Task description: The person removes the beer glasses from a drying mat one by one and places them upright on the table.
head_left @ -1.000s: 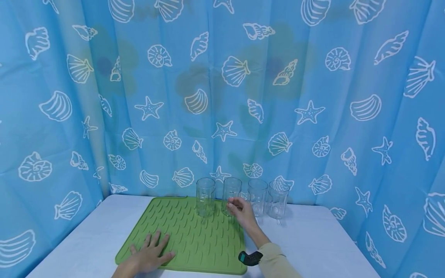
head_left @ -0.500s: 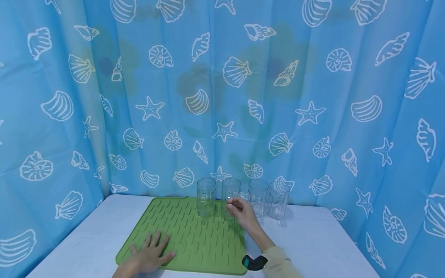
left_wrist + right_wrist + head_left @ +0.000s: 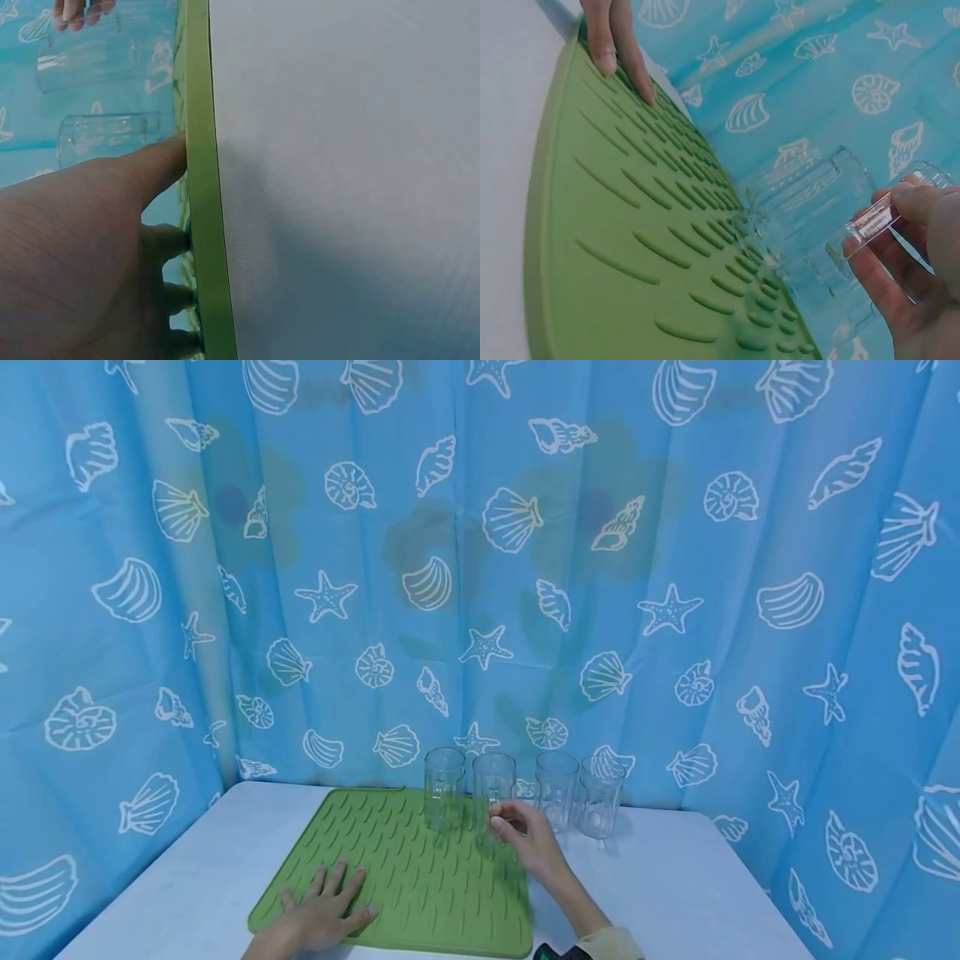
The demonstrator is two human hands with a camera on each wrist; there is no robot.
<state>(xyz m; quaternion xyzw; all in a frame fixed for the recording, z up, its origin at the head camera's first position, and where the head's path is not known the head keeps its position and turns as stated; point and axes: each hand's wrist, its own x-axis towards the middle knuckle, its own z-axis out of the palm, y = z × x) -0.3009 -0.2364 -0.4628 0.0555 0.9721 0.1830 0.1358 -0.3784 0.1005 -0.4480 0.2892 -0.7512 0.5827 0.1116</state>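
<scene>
My left hand (image 3: 322,906) lies flat with fingers spread on the near left part of the green ridged mat (image 3: 390,868). In the left wrist view its fingers (image 3: 169,161) touch the mat beside its thick edge. My right hand (image 3: 528,839) pinches the handle (image 3: 874,223) of a clear glass mug (image 3: 493,781), thumb on one side and fingers on the other. This mug is upright over the mat's far right part; whether its base touches the mat, I cannot tell. Another glass mug (image 3: 444,789) stands to its left on the mat's far edge.
Two more clear glass mugs stand close together right of the mat: one mug (image 3: 557,785) partly behind my right hand, the other mug (image 3: 602,797) farthest right. A white tabletop (image 3: 675,877) surrounds the mat. A blue shell-print curtain (image 3: 480,568) hangs right behind the table.
My right hand has brought the held mug slightly nearer and to the left, away from the two right mugs. The left hand has stayed in place.
</scene>
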